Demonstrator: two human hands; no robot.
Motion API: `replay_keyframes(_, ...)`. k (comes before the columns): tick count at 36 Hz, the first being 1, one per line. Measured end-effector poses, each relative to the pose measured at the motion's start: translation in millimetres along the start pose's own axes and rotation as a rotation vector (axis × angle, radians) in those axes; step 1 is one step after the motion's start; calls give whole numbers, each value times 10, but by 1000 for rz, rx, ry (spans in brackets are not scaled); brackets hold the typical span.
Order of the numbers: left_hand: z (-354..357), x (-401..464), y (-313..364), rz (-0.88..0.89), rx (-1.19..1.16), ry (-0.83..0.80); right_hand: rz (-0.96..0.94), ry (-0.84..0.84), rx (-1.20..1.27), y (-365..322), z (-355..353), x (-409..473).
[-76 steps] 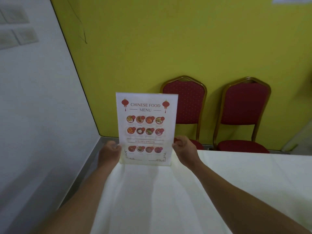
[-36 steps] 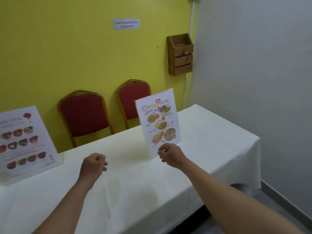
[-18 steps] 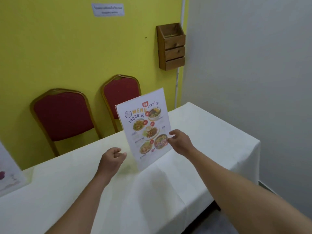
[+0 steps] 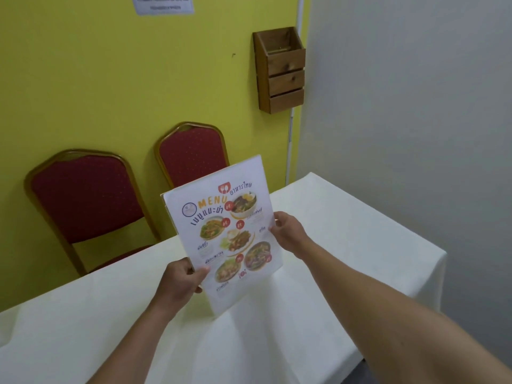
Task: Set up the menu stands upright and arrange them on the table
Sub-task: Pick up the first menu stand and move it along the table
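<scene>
A clear menu stand (image 4: 224, 231) with a Thai food menu sheet stands tilted to the left, its lower edge at or just above the white tablecloth (image 4: 346, 231). My left hand (image 4: 181, 281) grips its lower left edge, thumb over the front. My right hand (image 4: 288, 231) pinches its right edge about halfway up. The stand's foot is hidden behind the sheet. The Chinese food menu stand seen earlier is out of view.
Two red chairs with gold frames (image 4: 86, 200) (image 4: 194, 153) stand against the yellow wall behind the table. A wooden box (image 4: 279, 70) hangs on the wall near the corner. The table's right end (image 4: 432, 273) drops off close to a grey wall.
I let go of the Chinese menu stand and turned right. My right hand took the Thai menu stand; my left hand has come over and now grips its lower left edge.
</scene>
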State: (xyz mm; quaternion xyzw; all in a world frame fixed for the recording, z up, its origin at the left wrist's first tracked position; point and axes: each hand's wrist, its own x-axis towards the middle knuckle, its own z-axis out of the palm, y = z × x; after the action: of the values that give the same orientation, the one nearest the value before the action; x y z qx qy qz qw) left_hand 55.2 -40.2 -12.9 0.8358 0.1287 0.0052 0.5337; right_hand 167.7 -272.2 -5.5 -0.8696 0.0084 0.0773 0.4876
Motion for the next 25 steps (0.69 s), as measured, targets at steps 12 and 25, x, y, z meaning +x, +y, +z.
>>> replay_keyframes(12, 234, 319, 337, 61, 84, 253, -47, 74, 27, 12, -366, 152)
replay_keyframes(25, 1489, 875, 1209, 131, 95, 451, -62, 96, 89, 453, -1444, 993)
